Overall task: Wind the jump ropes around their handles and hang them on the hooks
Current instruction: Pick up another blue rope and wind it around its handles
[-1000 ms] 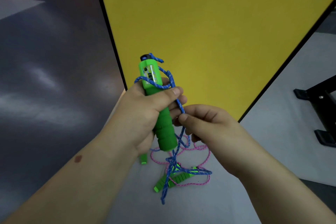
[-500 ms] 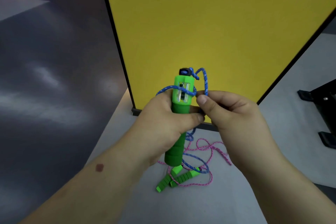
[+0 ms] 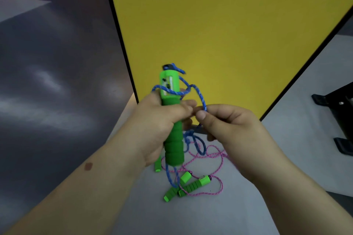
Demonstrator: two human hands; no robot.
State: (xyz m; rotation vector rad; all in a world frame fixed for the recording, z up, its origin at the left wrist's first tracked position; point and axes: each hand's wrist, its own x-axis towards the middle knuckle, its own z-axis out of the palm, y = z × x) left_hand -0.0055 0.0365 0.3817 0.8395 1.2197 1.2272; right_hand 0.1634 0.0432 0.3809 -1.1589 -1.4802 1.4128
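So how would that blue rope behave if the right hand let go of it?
Probably floppy: the blue rope sags in loose loops between the green handle and the right hand. The one loose turn would likely slip off.

I see my left hand (image 3: 160,120) gripping the green handle (image 3: 172,120) upright before the yellow panel (image 3: 219,25). My right hand (image 3: 229,126) pinches the blue rope (image 3: 198,93) looped round it. Below the handle, a pink rope (image 3: 210,192) and green handles (image 3: 193,185) lie on the floor (image 3: 191,215).
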